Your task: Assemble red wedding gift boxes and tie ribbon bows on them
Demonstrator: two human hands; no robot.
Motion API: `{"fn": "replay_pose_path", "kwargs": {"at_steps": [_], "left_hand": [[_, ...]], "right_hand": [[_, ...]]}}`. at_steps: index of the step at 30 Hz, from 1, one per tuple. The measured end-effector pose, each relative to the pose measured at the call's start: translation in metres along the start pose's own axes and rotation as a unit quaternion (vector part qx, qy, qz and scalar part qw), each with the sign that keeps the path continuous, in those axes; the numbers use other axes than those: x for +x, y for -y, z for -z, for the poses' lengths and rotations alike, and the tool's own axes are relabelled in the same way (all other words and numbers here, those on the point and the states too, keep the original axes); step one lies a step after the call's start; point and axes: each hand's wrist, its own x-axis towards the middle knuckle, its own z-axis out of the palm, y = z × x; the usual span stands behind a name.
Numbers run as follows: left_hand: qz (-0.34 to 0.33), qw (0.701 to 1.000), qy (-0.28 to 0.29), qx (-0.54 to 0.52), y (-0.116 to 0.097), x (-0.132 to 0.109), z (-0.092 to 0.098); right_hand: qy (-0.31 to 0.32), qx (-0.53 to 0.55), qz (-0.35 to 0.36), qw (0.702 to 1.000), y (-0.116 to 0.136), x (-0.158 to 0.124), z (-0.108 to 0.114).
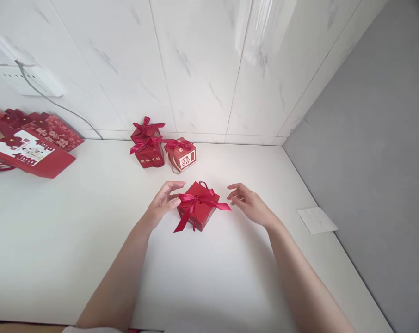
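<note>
A red gift box (204,216) sits on the white table between my two hands. A shiny red ribbon (199,199) is tied in a bow across its top, its tails hanging toward the front left and the right. My left hand (164,201) is at the box's left side, fingers apart and curved around the corner; whether the fingertips touch it I cannot tell. To the right, my right hand (249,203) hovers a short way off the box with its fingers loosely bent and nothing in them.
Several red ribboned boxes (150,157) stand near the tiled wall (202,69), one box (181,159) showing a white printed panel. Red paper bags (53,159) lie at the far left, below a wall socket (29,79) with a grey cable (64,105). A white card (317,219) lies at right.
</note>
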Motion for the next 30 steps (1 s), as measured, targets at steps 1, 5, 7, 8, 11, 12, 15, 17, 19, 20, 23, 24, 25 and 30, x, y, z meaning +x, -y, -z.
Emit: {"fn": "replay_pose_path", "kwargs": {"at_steps": [1,5,7,8,11,12,15,17,19,20,23,24,25,30], "left_hand": [[-0.013,1.000,-0.009,-0.002,0.000,0.000,0.000],[-0.002,1.000,-0.004,-0.005,0.001,0.003,-0.007],[0.003,1.000,0.008,0.003,0.002,0.002,-0.009],[0.001,1.000,0.009,0.008,0.003,0.002,-0.010],[-0.005,1.000,-0.001,0.004,0.004,0.000,-0.011],[-0.004,1.000,-0.004,-0.001,0.004,0.000,-0.012],[-0.001,1.000,-0.013,-0.013,0.004,0.000,-0.015],[-0.003,1.000,-0.021,-0.015,0.005,0.000,-0.018],[-0.010,0.999,-0.031,-0.011,0.006,0.000,-0.020],[-0.013,0.999,-0.037,-0.006,0.006,0.001,-0.021],[-0.012,0.999,-0.051,0.004,0.006,0.001,-0.023],[-0.008,0.999,-0.052,0.005,0.005,0.001,-0.024],[-0.004,0.999,-0.053,0.004,0.004,0.001,-0.025],[0.004,0.999,-0.052,-0.012,0.002,0.003,-0.030]], "right_hand": [[-0.046,-0.005,0.000,0.999,0.006,-0.003,0.002],[-0.073,-0.009,0.025,0.997,0.034,-0.014,-0.011],[-0.076,-0.028,0.000,0.997,0.042,-0.016,-0.022],[-0.078,-0.034,-0.023,0.996,0.044,-0.015,-0.027],[-0.056,-0.005,-0.080,0.995,0.042,-0.012,-0.036],[-0.044,0.016,-0.085,0.995,0.040,-0.010,-0.038],[-0.026,0.057,-0.079,0.995,0.037,-0.008,-0.042],[-0.021,0.073,-0.074,0.994,0.035,-0.008,-0.045],[-0.014,0.094,-0.069,0.993,0.032,-0.010,-0.048],[-0.013,0.106,-0.066,0.992,0.030,-0.011,-0.050],[-0.028,0.130,-0.048,0.990,0.025,-0.014,-0.054],[-0.034,0.134,-0.042,0.990,0.024,-0.015,-0.055],[-0.039,0.135,-0.037,0.989,0.024,-0.016,-0.055],[-0.052,0.119,-0.006,0.991,0.025,-0.020,-0.054]]}}
